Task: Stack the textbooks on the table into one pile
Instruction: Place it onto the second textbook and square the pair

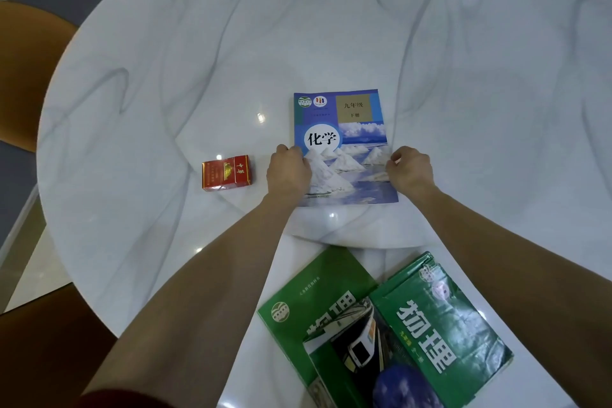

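hands, left hand [288, 169] and right hand [410, 169], grip the blue textbook's [347, 129] side edges.

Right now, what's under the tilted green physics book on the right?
The tilted green physics textbook lies partly over another green textbook with a train picture. Its covered part stays hidden; anything beneath that can't be seen.

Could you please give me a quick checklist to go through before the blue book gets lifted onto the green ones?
1. Left hand on the blue chemistry book, left edge: ok.
2. Right hand on its right edge: ok.
3. Grip closed under the cover: cannot tell.
4. Two green physics books squared up as a base: not ok, they overlap askew.
5. Red pack clear of the path: ok.
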